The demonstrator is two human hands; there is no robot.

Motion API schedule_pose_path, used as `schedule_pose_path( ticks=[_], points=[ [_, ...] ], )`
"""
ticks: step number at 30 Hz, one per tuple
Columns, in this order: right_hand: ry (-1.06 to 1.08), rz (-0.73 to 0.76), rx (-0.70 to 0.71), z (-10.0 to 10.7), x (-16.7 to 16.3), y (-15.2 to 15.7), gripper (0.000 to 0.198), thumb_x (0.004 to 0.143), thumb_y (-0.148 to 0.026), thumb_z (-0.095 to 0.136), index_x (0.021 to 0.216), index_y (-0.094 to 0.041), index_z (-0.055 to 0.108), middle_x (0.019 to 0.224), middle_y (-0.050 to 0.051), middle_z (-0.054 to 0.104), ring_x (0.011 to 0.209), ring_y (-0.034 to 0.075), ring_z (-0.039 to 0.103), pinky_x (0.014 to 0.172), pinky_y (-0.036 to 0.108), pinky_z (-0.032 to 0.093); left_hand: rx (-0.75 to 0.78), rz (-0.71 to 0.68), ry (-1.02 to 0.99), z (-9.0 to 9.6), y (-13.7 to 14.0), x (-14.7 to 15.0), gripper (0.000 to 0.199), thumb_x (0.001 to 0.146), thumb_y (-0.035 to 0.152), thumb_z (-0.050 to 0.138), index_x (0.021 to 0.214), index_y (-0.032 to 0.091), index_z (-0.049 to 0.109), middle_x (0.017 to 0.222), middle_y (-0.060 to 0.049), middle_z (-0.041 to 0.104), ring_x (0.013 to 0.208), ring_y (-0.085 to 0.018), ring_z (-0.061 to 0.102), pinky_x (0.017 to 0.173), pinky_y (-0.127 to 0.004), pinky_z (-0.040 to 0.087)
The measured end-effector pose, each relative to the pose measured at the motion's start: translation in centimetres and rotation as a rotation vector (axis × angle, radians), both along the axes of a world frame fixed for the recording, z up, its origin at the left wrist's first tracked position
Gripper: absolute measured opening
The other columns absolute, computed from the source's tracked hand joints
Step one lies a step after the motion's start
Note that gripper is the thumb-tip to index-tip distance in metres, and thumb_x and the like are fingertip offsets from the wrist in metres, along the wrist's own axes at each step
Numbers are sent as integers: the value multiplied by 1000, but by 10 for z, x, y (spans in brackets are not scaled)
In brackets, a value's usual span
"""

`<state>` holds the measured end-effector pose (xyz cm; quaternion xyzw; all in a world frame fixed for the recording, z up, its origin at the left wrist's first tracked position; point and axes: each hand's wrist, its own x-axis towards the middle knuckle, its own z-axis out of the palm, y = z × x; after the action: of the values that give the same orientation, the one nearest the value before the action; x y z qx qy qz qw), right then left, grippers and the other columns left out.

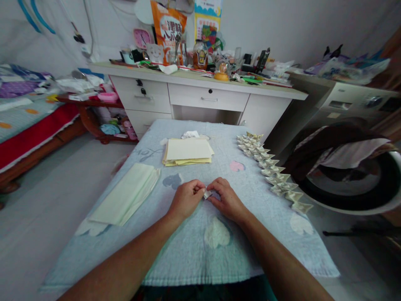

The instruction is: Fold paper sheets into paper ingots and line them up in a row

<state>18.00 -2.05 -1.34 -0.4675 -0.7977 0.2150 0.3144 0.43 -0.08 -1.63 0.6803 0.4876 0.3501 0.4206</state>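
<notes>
Counter (188, 255) draped in pale blue cloth; row of pointed, folded paper pieces (272, 170) along its right side; pale sheets (125, 194) at left. Left hand (188, 197) and right hand (227, 200) each pinch, thumb against fingers, one small paper piece (207, 194): whitish, folded, partly hidden, near counter centre.

Fingers (197, 183) partly hide the small pale paper (207, 194).
</notes>
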Motion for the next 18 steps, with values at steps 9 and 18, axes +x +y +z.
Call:
schedule_pose_path(
  ticks=[9,18],
  points=[
    [-44,31,3,2,1,-2,23,77,-6,63,95,-20,65,93,4,57,92,19,50,84,33,39,174,-139,349,13,-4,-10,16,79,19,54,89,19,66,87,-3,62,79,-16,59,70,-26,43],
    [-119,41,-13,5,-1,-3,24,76,-7,63,97,-19,65,92,5,60,90,19,51,83,34,39,303,-256,417,9,0,-16,13,77,17,62,87,20,68,88,-4,63,89,-19,58,79,-29,43]
  ],
)
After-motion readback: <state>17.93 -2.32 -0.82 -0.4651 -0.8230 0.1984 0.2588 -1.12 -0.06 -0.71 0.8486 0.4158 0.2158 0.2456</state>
